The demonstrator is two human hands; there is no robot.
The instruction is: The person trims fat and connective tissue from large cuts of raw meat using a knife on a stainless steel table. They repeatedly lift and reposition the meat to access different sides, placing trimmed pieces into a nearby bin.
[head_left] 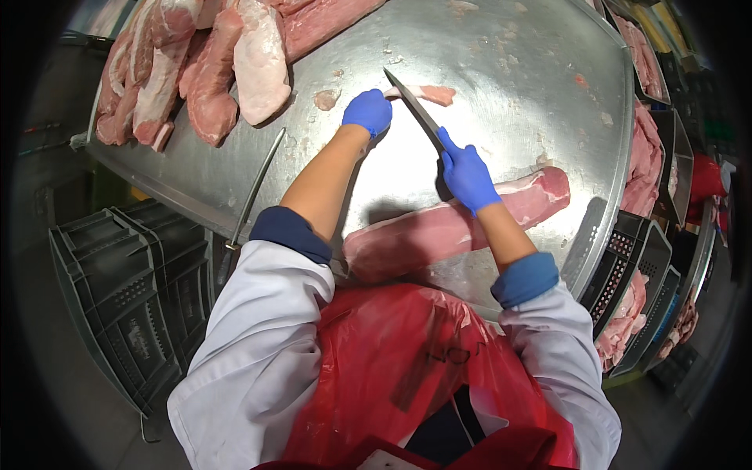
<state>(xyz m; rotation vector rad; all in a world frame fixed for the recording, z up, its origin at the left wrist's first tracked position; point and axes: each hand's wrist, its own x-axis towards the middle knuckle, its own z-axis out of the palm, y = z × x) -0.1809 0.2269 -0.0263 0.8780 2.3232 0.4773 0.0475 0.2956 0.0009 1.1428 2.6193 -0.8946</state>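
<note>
My left hand (367, 112), in a blue glove, is closed on the near end of a thin strip of meat and fat (437, 95) over the steel table. My right hand (470, 174), gloved in blue too, grips a long knife (416, 110). Its blade points away and to the left, crossing the strip just right of my left fist. Whether the edge touches the strip cannot be made out. Below both hands a long pink pork loin (427, 239) lies across the table close to my apron, partly behind my right forearm.
More pork loins (211, 86) are piled at the far left. A sharpening steel (260, 178) lies by the left table edge (176, 205). Black crates (129, 274) stand at lower left. Crates holding meat (627, 313) line the right side. Small scraps (326, 99) dot the table.
</note>
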